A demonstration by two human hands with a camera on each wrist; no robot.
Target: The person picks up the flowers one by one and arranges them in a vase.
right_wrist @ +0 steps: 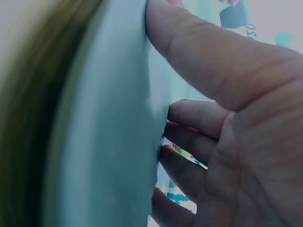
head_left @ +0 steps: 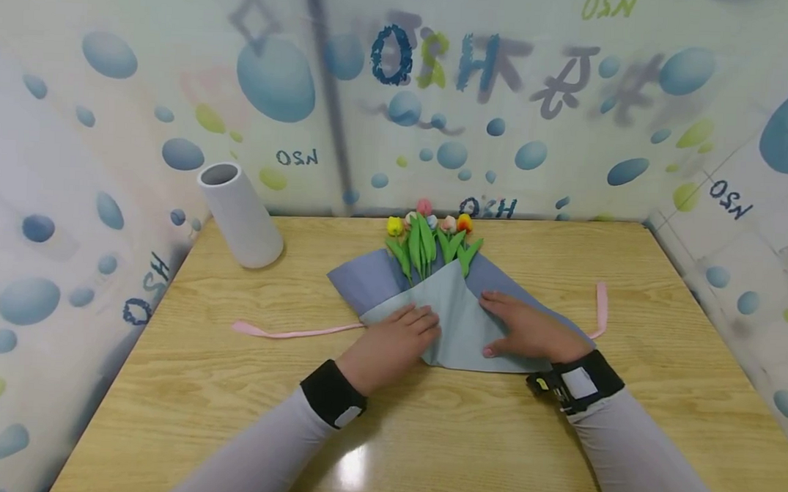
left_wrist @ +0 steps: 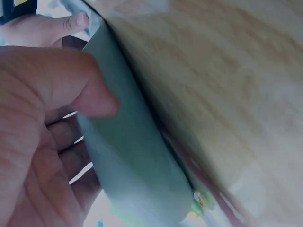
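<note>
A small bunch of tulips point(head_left: 423, 240) in yellow, pink, white and orange lies on wrapping paper, its green leaves sticking out at the top. The wrapping paper point(head_left: 460, 307) is light blue-green in front and grey-blue behind, folded up over the stems. My left hand point(head_left: 399, 342) rests on the folded paper's left part, fingertips against its surface. On its right part, my right hand point(head_left: 529, 329) presses with spread fingers, thumb toward me. Both wrist views show fingertips touching the paper point(left_wrist: 128, 137). A pink ribbon point(head_left: 298, 334) runs under the paper, with its ends out at both sides.
A white vase point(head_left: 242, 217) stands at the table's back left corner. The wooden table point(head_left: 228, 415) meets a wall covering point(head_left: 398, 151) with bubble prints along its back edge.
</note>
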